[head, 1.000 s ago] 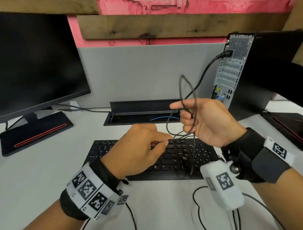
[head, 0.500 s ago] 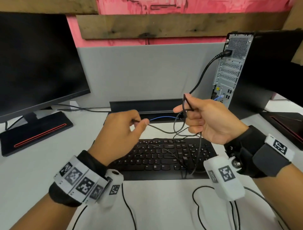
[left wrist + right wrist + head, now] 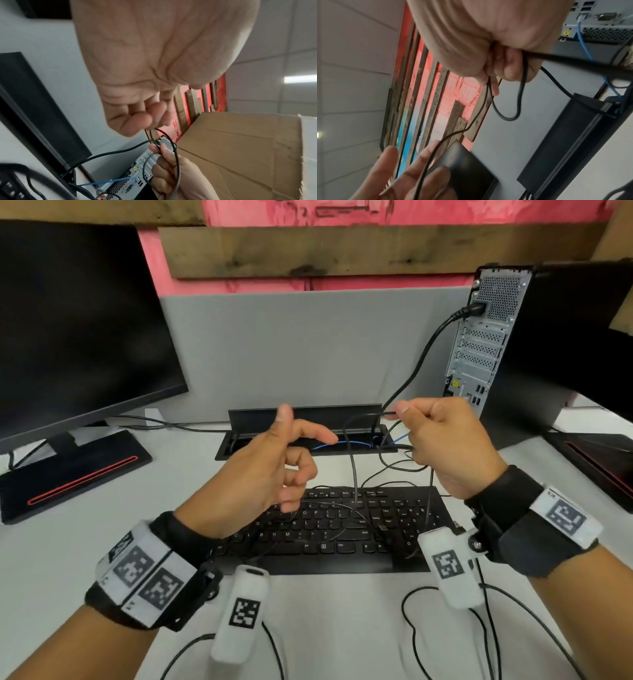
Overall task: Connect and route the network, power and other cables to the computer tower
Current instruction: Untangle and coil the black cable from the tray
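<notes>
The computer tower (image 3: 479, 347) stands at the back right with its rear panel facing me. A thick black power cable (image 3: 421, 361) is plugged in near its top. A blue network cable (image 3: 583, 44) runs from a lower port down into the desk's cable tray (image 3: 301, 419). My right hand (image 3: 411, 419) grips loops of a thin black cable (image 3: 352, 470) in front of the tower. One strand of it hangs down over the keyboard (image 3: 342, 529). My left hand (image 3: 291, 440) hovers beside it with thumb and forefinger apart, and the strand only brushes its fingers (image 3: 412, 175).
A large monitor (image 3: 68, 337) with a red-striped base fills the left. Another red-trimmed base (image 3: 599, 460) lies at the right edge. A cardboard box (image 3: 240, 148) sits by the tower. Thin black wires trail across the near table.
My left hand rose from the keyboard pinching a cable strand, then let it go and spread its thumb and finger. My right hand shifted slightly right, still holding the loops.
</notes>
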